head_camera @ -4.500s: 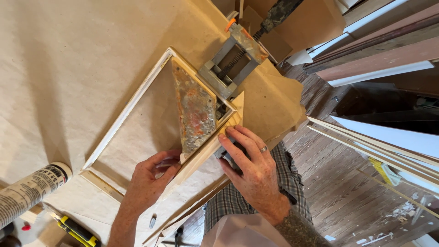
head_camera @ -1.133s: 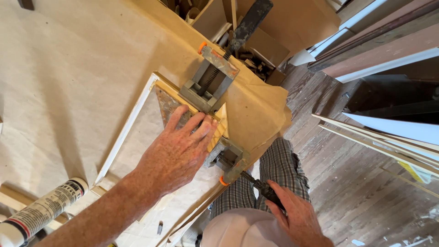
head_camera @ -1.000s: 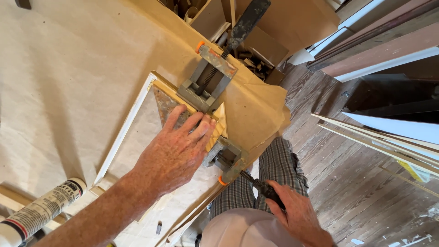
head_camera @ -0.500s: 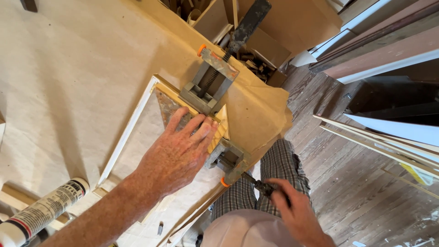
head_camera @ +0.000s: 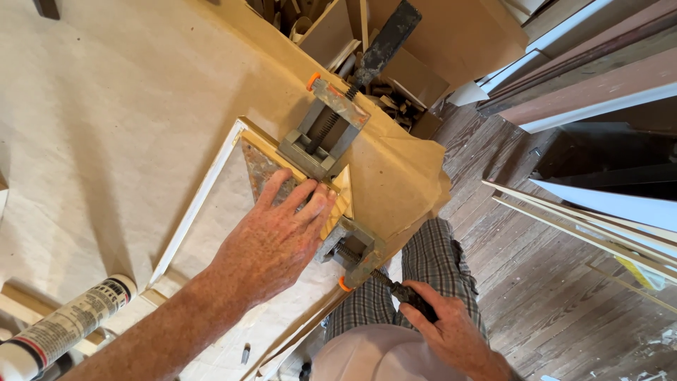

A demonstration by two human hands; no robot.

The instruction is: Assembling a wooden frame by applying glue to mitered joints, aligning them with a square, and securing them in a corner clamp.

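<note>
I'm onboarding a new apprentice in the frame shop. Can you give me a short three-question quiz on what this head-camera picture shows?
1. True or false: the left hand lies flat on the frame corner held in the corner clamp.
2. What does the right hand grip?
A. the caulk tube
B. the dark clamp handle
C. a loose strip of moulding
3. Fill in: the caulk tube lies at the lower ____ of the picture, on the paper-covered table.

Key
1. True.
2. B: the fingers close around the dark clamp handle at the table's edge.
3. Left.
</note>
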